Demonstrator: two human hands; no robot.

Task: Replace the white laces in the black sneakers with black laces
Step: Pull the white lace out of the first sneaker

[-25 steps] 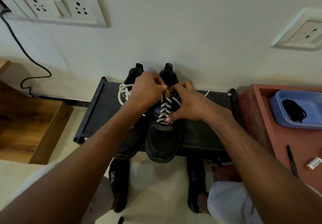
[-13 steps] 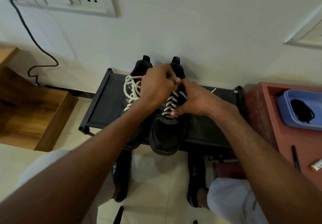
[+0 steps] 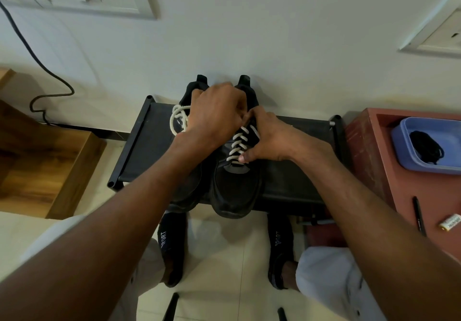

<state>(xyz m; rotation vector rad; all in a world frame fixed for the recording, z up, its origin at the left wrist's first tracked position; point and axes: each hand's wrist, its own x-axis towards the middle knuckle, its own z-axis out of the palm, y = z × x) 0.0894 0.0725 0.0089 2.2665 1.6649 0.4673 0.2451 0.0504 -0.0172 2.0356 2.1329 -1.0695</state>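
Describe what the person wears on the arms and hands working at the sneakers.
Nothing is worn on them. Both forearms are bare up to the edge of the picture, with no sleeve showing. The left hand and the right hand carry no glove, and no ring, watch or wristband can be seen. Their fingertips are partly hidden where the hands meet.

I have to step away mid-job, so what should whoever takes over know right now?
Left hand and right hand both work at the top of the right-side sneaker, pinching its white lace. Both sneakers sit on the black rack. The left-side sneaker has a loose white lace. Black laces wait in the blue tray.
Done: no lace replaced.
Left: pull out both white laces, thread the black.
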